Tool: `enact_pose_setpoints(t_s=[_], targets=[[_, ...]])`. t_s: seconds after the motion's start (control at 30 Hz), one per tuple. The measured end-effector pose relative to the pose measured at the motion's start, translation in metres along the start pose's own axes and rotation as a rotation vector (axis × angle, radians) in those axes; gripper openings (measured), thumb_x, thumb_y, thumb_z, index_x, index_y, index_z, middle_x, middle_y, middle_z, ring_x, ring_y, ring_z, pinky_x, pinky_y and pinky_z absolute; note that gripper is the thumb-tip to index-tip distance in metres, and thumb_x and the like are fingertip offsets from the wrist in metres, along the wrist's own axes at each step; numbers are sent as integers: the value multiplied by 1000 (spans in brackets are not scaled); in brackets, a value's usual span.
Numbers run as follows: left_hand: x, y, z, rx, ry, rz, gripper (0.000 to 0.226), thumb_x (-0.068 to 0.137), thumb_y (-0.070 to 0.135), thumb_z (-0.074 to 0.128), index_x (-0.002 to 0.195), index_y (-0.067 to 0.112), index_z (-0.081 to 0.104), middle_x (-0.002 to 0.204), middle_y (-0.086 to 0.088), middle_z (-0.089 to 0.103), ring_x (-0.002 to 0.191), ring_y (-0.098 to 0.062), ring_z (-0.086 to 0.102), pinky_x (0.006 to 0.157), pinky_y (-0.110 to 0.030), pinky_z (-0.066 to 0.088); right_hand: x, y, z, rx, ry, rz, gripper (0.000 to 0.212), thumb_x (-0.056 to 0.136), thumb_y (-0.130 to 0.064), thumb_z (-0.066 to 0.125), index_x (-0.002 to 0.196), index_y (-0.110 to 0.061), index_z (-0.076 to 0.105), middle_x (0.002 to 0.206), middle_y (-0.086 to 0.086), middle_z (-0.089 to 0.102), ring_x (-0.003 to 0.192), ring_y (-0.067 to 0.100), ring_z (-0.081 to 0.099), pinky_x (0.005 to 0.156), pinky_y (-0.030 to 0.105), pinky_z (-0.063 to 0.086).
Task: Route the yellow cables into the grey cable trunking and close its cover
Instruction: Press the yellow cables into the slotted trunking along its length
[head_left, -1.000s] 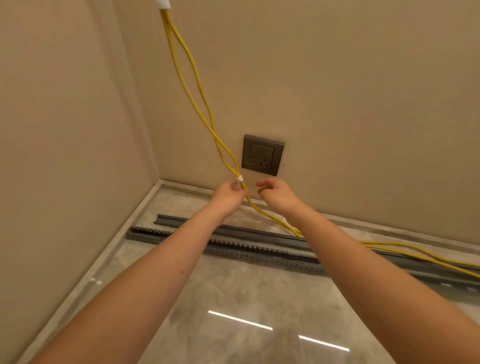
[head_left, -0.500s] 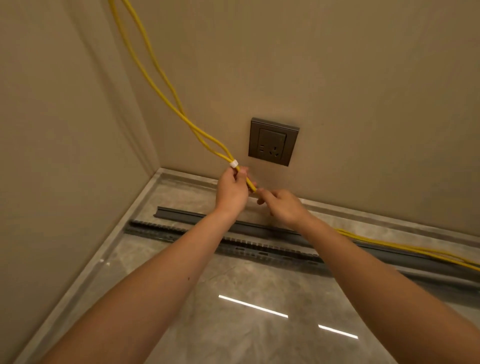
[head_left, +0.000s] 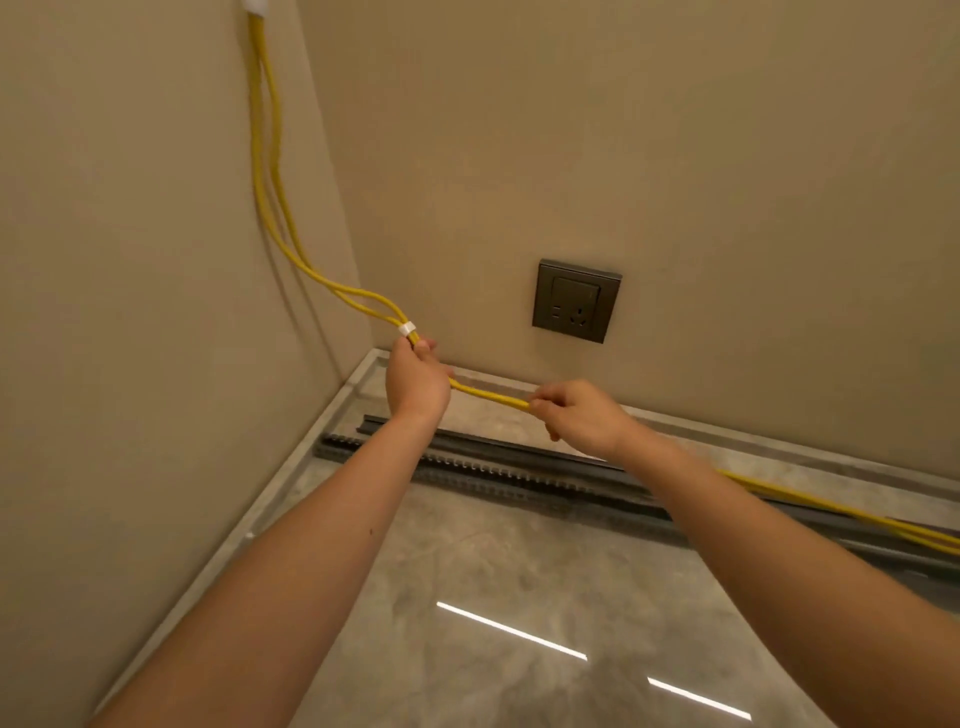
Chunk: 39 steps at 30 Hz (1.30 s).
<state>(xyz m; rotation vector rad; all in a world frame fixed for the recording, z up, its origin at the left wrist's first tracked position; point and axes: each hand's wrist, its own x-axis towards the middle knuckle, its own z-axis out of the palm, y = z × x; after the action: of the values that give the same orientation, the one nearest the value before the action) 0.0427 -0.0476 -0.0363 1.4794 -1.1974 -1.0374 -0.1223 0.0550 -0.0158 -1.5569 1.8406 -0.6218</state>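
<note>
Yellow cables (head_left: 488, 396), banded by a white tie (head_left: 407, 329), descend the corner wall and run rightward above the floor. Grey cable trunking (head_left: 498, 475), slotted and open, lies below; its cover (head_left: 467, 444) rests alongside.

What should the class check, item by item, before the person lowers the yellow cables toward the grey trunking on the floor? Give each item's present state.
1. Left hand grips the yellow cables just below the white tie: ok.
2. Right hand pinches the same run: ok.
3. Cables between the hands free of kinks: ok.
4. Grey trunking open, slotted side showing: ok.
5. Cover lying apart, beside the trunking: ok.
6. Cables already seated in the channel at far right: cannot tell.
</note>
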Motion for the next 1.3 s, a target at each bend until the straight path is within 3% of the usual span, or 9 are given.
enact_pose_setpoints(t_s=[0.1, 0.2, 0.37, 0.47, 0.53, 0.63, 0.8, 1.17, 1.3], targets=[[7, -8, -24, 44, 66, -5, 22, 104, 21, 32, 99, 15, 52, 105, -10, 67, 69, -20, 64, 76, -44, 58, 1, -25, 15, 59, 35, -53, 10, 94, -30, 55, 91, -28, 64, 69, -1, 70, 68, 16, 63, 73, 38, 53], [16, -18, -55, 138, 78, 41, 24, 102, 21, 39, 104, 12, 62, 104, -9, 69, 79, -28, 69, 79, -44, 58, 6, -53, 32, 13, 13, -87, 12, 91, -31, 59, 80, -31, 64, 67, -4, 71, 67, 14, 65, 71, 37, 55], [30, -39, -103, 305, 49, 56, 14, 89, 17, 64, 95, 8, 72, 92, -17, 74, 85, -34, 71, 78, -45, 58, 15, -72, 56, -196, -23, -93, 10, 87, -32, 61, 80, -31, 68, 71, -8, 65, 76, 17, 64, 66, 33, 53], [28, -45, -113, 344, 14, 47, 11, 84, 13, 70, 95, 11, 71, 89, -14, 75, 82, -33, 71, 74, -39, 56, 17, -67, 65, -242, -15, -64, 11, 87, -31, 63, 81, -30, 71, 64, -13, 59, 68, 12, 59, 55, 26, 45], [26, -49, -114, 332, -5, 47, 12, 82, 9, 71, 93, 13, 69, 87, -12, 74, 81, -31, 71, 69, -34, 53, 17, -66, 71, -267, -6, -63, 12, 87, -28, 63, 85, -27, 75, 64, -12, 59, 64, 11, 56, 52, 25, 40], [24, -54, -112, 373, -8, 67, 20, 78, 3, 70, 92, 16, 64, 82, -3, 70, 82, -27, 69, 65, -28, 47, 18, -69, 82, -290, -16, -90, 14, 86, -25, 62, 86, -23, 76, 70, -6, 63, 71, 17, 61, 58, 28, 47], [20, -67, -119, 484, -7, 97, 32, 82, 5, 65, 113, 14, 63, 103, -8, 72, 95, -29, 68, 82, -40, 56, 24, -79, 104, -323, -38, -135, 18, 88, -21, 59, 91, -19, 77, 89, 4, 74, 82, 25, 66, 68, 36, 56], [14, -80, -130, 595, 17, 127, 24, 91, 12, 60, 114, 17, 62, 109, -4, 70, 100, -25, 66, 87, -41, 54, 37, -73, 131, -443, 5, -154, 20, 89, -13, 55, 99, -21, 70, 101, 5, 69, 87, 27, 62, 63, 31, 47], [11, -82, -132, 613, 26, 167, 20, 90, 14, 62, 110, 18, 63, 101, -2, 71, 93, -23, 66, 81, -37, 55, 38, -75, 130, -535, -25, -190, 20, 87, -8, 56, 97, -18, 71, 104, 6, 63, 90, 30, 61, 63, 32, 45]])
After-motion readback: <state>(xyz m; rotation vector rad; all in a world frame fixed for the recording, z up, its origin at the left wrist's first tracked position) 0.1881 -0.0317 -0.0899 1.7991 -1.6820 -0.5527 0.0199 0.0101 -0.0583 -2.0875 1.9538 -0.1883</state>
